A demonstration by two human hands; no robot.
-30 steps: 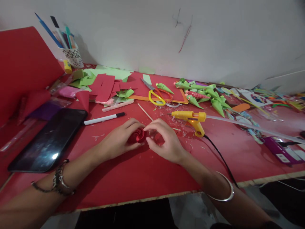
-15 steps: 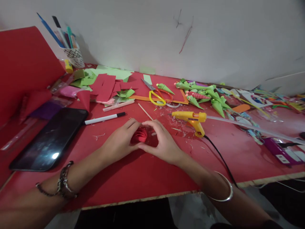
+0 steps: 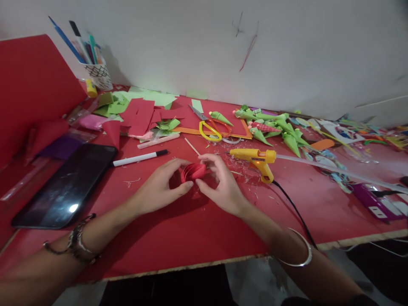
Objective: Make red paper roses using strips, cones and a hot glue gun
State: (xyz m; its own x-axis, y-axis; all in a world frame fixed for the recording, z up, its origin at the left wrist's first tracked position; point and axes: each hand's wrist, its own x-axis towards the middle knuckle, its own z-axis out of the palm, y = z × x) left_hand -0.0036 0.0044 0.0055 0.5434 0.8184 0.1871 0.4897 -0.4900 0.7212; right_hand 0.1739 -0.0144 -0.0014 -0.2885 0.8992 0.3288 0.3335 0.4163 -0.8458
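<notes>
A curled piece of red paper, wound in loose layers like a rolled flower or cone, is between my two hands above the red tabletop. My left hand curves round its left side, thumb in front and fingers behind. My right hand grips its right side the same way, the thumbs nearly meeting below the paper. Some fingertips are hidden behind it. Just beyond the right fingers lies a thin wooden stick. To the right rests a yellow hot glue gun with a glue stick in its back.
A black phone and a white marker lie at left. Behind are red paper strips, scissors and green paper cones. A pen cup stands at back left. A black cord runs off the front edge.
The red paper has come up and turned, showing more of its side. My hands have parted slightly at the fingertips, the right one shifting a little to the right.
</notes>
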